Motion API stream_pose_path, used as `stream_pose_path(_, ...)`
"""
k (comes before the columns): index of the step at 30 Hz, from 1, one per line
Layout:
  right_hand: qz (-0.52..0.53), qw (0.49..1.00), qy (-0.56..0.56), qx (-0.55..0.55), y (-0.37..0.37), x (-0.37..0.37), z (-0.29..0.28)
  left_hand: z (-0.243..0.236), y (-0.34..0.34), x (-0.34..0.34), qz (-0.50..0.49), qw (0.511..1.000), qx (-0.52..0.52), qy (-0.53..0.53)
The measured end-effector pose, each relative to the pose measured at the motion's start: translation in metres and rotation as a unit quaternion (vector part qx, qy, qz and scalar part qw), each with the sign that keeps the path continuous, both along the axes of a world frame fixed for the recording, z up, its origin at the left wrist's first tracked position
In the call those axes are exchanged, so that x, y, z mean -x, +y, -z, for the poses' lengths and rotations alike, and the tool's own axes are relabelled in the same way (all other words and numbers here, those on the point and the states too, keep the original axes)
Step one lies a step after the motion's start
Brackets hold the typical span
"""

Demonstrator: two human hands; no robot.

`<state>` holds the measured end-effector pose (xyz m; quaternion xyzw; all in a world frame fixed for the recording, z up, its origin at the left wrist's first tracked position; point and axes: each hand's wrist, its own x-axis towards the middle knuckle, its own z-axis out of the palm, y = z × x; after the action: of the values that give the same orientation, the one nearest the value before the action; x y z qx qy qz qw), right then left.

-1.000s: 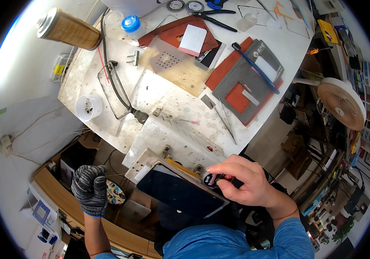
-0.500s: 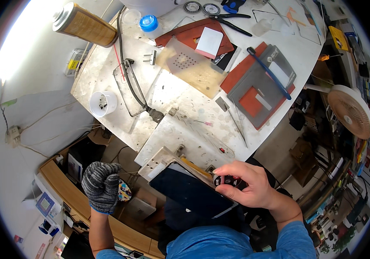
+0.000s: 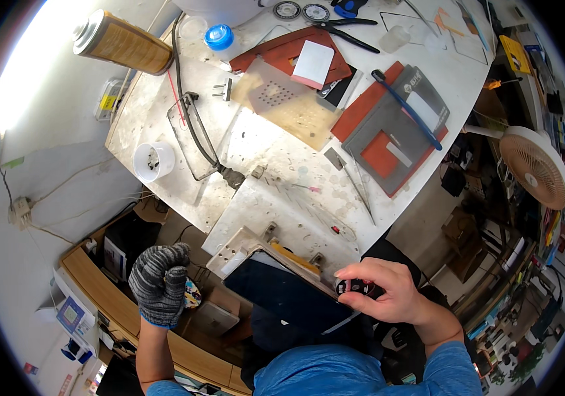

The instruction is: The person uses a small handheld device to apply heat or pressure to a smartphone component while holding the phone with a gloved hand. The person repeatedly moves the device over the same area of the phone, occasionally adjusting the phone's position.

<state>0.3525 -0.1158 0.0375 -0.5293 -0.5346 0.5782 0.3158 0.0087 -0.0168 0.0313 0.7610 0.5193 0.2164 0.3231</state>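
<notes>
Counting first: one little black-and-red spool [image 3: 358,286], one dark flat screen [image 3: 282,290], two round discs [image 3: 287,10] up at the bench's far edge, one pair of black pliers [image 3: 360,43] beside them, one blue-capped jar [image 3: 218,36], one tall can [image 3: 127,46] by the left edge, one white cup [image 3: 140,163] with dark bits inside near the left corner, and one blue toothbrush [image 3: 408,111] lying on a grey mat [image 3: 396,132] along the right edge.

Right hand [image 3: 391,290] is bare, coming in from the lower right, its grip closed on the spool between thumb and fingers, just beside the screen's right end. Can't tell if they touch. Left hand [image 3: 159,287] wears a grey knit glove and is balled into a fist, well off to the screen's left; can't see whether that grip has anything in it. Screen sits tilted at the bench's near corner.

Bench [image 3: 269,158] is white and pretty stained. There's a fan [image 3: 533,168] past its right edge, and a pale wall [image 3: 51,132] on the left.
</notes>
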Motion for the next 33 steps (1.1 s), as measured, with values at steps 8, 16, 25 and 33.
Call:
stream_pose_path(8, 0.012, 1.0, 0.001, 0.004, -0.015, -0.007, 0.001, 0.005, -0.001, -0.007, -0.048, 0.995, 0.047, -0.069)
stream_pose_path(16, 0.01, 1.0, -0.014, 0.01, -0.036, -0.019, 0.001, 0.016, -0.009, -0.018, -0.162, 0.944, 0.101, -0.27)
stream_pose_path(25, 0.004, 1.0, -0.017, -0.002, -0.053, -0.028, -0.001, -0.002, 0.023, -0.019, -0.315, 0.733, 0.267, -0.541)
stream_pose_path(33, 0.046, 0.998, -0.036, -0.004, -0.048, -0.029, -0.004, 0.034, 0.007, 0.061, -0.264, 0.962, -0.016, -0.075)
